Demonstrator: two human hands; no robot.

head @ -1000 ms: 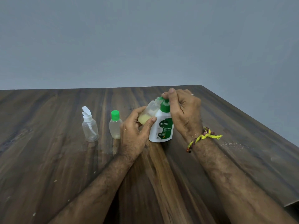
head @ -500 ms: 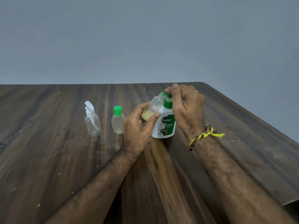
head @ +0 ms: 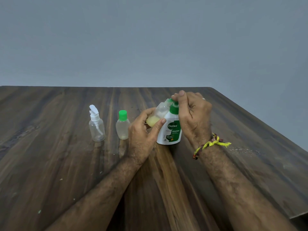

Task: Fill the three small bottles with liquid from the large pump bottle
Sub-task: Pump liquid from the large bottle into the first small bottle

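The white pump bottle (head: 170,130) with a green pump head stands on the wooden table. My right hand (head: 193,117) is closed over its pump head from the right. My left hand (head: 143,134) holds a small clear bottle (head: 157,115) tilted, its mouth up at the pump's nozzle; pale yellow liquid fills its lower part. To the left stand a small bottle with a green cap (head: 123,125), holding a little liquid, and a clear spray bottle (head: 96,125) with a white trigger top.
The dark wooden table (head: 66,164) ends at its right edge, running diagonally from the far corner to the lower right. A plain grey wall rises behind the far edge. A yellow thread band circles my right wrist.
The view has shifted slightly, so everything sits a little higher in the frame. Both hands keep the same grip on the small bottle and the pump head.
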